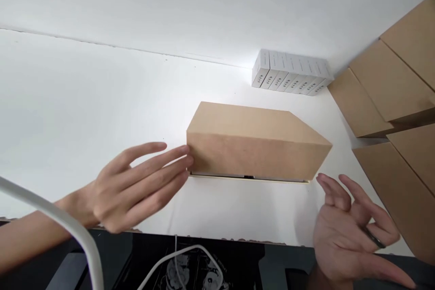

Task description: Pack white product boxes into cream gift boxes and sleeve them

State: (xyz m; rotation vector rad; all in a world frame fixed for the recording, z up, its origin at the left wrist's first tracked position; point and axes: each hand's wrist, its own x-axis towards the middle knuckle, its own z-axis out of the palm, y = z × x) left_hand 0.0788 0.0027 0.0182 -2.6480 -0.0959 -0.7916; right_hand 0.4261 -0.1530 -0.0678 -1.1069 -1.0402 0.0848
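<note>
A plain brown cardboard box [251,156] sits on the white table in front of me. Along its lower near edge runs a narrow gap with a pale rim and something dark inside. My left hand [136,186] has its fingers stretched out, the tips touching the box's left end. Off the box's right corner, my right hand [353,231] is palm up with fingers loosely bent and apart. It holds nothing and wears a dark ring on one finger.
Behind the box, a row of small white boxes [292,72] stands against the wall. More brown cardboard boxes [390,81] are stacked along the right side. A white cable [183,251] hangs near the chipped front edge, and a blurred white strip crosses the lower left.
</note>
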